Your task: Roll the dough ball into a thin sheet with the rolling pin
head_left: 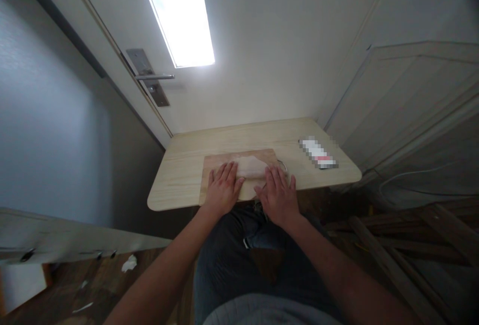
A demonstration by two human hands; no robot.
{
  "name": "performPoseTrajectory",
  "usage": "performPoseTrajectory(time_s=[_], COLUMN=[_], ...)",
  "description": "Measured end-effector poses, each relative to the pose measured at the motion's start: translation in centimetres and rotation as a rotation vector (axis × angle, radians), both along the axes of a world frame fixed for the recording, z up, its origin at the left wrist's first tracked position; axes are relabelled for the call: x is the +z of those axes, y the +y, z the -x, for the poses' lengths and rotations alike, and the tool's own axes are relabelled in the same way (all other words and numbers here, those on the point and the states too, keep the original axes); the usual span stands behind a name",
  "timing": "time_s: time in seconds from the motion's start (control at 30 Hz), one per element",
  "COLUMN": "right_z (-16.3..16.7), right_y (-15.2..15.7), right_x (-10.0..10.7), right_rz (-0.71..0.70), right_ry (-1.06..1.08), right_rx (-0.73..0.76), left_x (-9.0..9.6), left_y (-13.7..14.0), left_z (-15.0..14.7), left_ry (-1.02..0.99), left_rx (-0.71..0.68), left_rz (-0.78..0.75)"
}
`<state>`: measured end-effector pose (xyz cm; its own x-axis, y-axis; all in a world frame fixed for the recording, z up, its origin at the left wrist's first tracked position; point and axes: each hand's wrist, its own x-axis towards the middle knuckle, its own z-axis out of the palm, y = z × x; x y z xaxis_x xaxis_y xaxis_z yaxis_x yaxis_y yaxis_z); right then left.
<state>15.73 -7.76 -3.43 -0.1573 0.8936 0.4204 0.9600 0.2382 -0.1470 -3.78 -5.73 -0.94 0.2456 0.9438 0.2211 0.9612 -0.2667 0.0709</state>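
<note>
A wooden cutting board [209, 165] with a metal loop handle at its right end lies on the small table. On it is a flat pale sheet that looks like dough [249, 161], with a roll-shaped near edge. Whether that edge is rolled dough or a rolling pin I cannot tell. My left hand [223, 187] lies palm down on the roll's left end, fingers stretched out. At the right end, my right hand [279, 195] rests palm down with fingers spread, its thumb pointing inward. Both palms hide the roll's ends.
The pale wooden table [179, 165] stands against a door with a metal handle [153, 76] and a bright window. A blurred-out phone-like object [318, 153] lies at the table's right. Wooden slats [392, 255] are at lower right; paper scraps [129, 263] litter the floor.
</note>
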Motion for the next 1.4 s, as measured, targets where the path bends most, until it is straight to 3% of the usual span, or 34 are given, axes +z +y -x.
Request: performPoseTrajectory(time_s=[0.7, 1.1, 1.4], right_z=[0.8, 0.3, 0.9], right_y=[10.0, 13.7, 16.1], right_x=[1.7, 3.8, 3.3], right_rz=[0.156, 0.319, 0.352], right_ry=[0.012, -0.090, -0.070], right_rx=[-0.011, 0.124, 0.092], left_x=[1.0, 1.0, 1.7], left_y=[7.7, 10.7, 12.1], left_z=[-0.1, 0.2, 0.1], left_ry=[0.021, 0.044, 0.078], left_rx=[0.027, 0.020, 0.010], left_rz=[0.042, 0.092, 0.179])
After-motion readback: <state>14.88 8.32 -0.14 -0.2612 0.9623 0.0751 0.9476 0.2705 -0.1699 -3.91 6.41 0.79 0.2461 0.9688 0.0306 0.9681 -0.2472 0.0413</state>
